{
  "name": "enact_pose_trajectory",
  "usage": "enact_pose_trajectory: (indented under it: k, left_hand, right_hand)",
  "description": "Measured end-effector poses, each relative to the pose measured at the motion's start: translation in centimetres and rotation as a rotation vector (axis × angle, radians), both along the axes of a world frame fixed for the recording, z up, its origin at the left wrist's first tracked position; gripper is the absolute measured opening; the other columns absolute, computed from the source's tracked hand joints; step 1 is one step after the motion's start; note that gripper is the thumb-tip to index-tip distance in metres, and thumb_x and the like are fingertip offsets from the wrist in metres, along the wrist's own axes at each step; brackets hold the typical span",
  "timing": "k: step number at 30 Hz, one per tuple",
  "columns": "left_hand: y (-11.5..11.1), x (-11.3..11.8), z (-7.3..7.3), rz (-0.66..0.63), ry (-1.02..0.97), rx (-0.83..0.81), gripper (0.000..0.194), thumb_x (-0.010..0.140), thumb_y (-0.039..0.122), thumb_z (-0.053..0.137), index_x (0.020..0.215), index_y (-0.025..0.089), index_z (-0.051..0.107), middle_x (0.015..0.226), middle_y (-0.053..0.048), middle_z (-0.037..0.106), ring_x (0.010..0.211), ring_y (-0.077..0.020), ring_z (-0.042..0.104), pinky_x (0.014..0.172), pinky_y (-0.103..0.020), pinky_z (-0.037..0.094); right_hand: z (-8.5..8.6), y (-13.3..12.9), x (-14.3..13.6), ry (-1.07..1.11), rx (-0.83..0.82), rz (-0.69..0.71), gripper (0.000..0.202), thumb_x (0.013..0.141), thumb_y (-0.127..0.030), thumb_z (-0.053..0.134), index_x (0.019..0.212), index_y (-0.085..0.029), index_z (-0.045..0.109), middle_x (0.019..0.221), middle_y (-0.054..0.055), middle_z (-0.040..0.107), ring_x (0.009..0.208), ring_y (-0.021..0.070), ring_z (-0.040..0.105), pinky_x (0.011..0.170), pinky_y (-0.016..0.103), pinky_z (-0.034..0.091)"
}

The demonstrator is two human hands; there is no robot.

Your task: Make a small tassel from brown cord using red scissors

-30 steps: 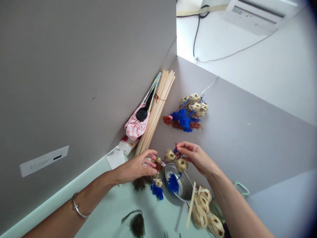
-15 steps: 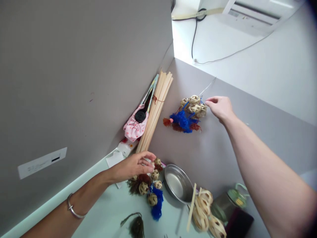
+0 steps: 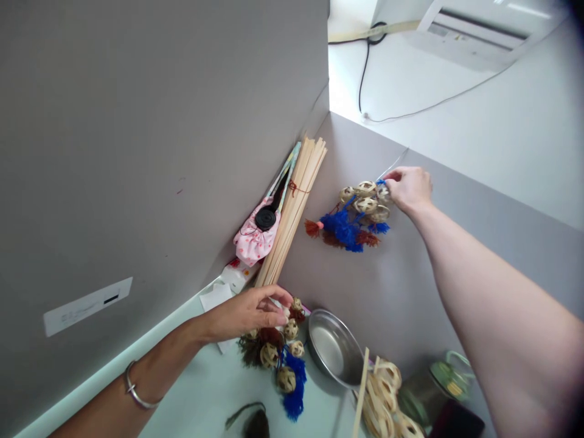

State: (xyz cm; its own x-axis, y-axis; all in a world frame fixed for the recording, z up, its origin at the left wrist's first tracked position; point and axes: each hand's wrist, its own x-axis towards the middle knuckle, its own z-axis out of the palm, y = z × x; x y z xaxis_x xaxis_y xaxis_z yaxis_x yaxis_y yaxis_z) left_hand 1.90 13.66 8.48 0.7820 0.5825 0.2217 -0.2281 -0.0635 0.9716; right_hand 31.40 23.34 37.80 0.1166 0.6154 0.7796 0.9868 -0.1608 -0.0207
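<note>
A cluster of woven bamboo-strip balls (image 3: 365,204) with blue and rust-red tassels hangs from a thin wire on the grey partition. At its upper right side, my right hand (image 3: 410,187) pinches the blue cord (image 3: 381,182) of one woven ball. My left hand (image 3: 262,311), a silver bangle on its wrist, is over the desk with fingers curved and thumb apart. Beneath and beside its fingertips lie more woven balls (image 3: 286,378), with a blue tassel (image 3: 294,383) and darker ones. Part of this pile is hidden behind the left hand.
A steel bowl (image 3: 335,350) stands against the partition. Coiled bamboo strips (image 3: 383,395), a green-lidded bottle (image 3: 449,377) and a dark object (image 3: 456,420) are to its right. Bundled flat sticks (image 3: 292,213) and a pink dotted pouch (image 3: 257,237) lean in the corner.
The view has shifted a little, moving the scene right and down. My right hand has come closer to the wire, its fingertips now at the blue cord. My left hand stays over the pile.
</note>
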Motion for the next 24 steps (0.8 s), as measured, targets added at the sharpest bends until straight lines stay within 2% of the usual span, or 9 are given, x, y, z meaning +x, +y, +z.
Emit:
enact_pose_trajectory:
  k: [6, 12, 16, 19, 24]
  left_hand:
    - [0.0, 0.0, -0.1, -0.007, -0.021, 0.006, 0.042, 0.083, 0.043, 0.068, 0.118, 0.022, 0.058, 0.104, -0.004, 0.064, 0.100, -0.0161, 0.057, 0.085, -0.027, 0.044]
    - [0.0, -0.3, 0.2, -0.035, -0.029, 0.016, 0.039, 0.085, 0.041, 0.067, 0.117, 0.021, 0.059, 0.104, -0.004, 0.065, 0.096, -0.0139, 0.056, 0.081, -0.024, 0.043]
    - [0.0, -0.5, 0.5, -0.042, -0.026, 0.021, 0.037, 0.086, 0.040, 0.067, 0.117, 0.021, 0.060, 0.103, -0.003, 0.065, 0.092, -0.0127, 0.056, 0.078, -0.022, 0.042]
    - [-0.1, -0.6, 0.7, -0.042, -0.021, 0.016, 0.037, 0.086, 0.039, 0.067, 0.117, 0.021, 0.061, 0.102, -0.003, 0.065, 0.091, -0.0124, 0.056, 0.077, -0.022, 0.042]
    - [-0.2, -0.6, 0.7, -0.038, -0.011, 0.020, 0.037, 0.086, 0.040, 0.066, 0.117, 0.021, 0.061, 0.102, -0.003, 0.065, 0.091, -0.0127, 0.055, 0.076, -0.022, 0.042]
  right_hand:
    - [0.7, 0.9, -0.2, 0.068, -0.048, 0.054, 0.015, 0.083, -0.015, 0.064, 0.090, -0.013, 0.077, 0.088, 0.012, 0.072, 0.083, 0.0193, 0.055, 0.084, 0.033, 0.039]
    - [0.5, 2.3, 0.6, 0.360, -0.103, 0.121, 0.011, 0.082, -0.012, 0.066, 0.091, -0.007, 0.071, 0.068, 0.005, 0.064, 0.057, 0.0107, 0.049, 0.061, 0.026, 0.043]
    - [-0.1, 2.1, 0.8, 0.517, -0.173, 0.162, 0.001, 0.082, -0.009, 0.067, 0.082, -0.009, 0.067, 0.058, 0.000, 0.057, 0.051, 0.0092, 0.050, 0.053, 0.024, 0.042]
    - [-0.3, 1.8, 1.0, 0.576, -0.216, 0.189, 0.009, 0.081, -0.007, 0.068, 0.074, -0.011, 0.065, 0.055, 0.000, 0.056, 0.048, 0.0090, 0.050, 0.050, 0.023, 0.041]
    - [-0.3, 1.5, 1.3, 0.552, -0.133, 0.250, 0.013, 0.077, -0.005, 0.071, 0.074, -0.013, 0.062, 0.057, -0.001, 0.056, 0.051, 0.0081, 0.050, 0.051, 0.021, 0.041]
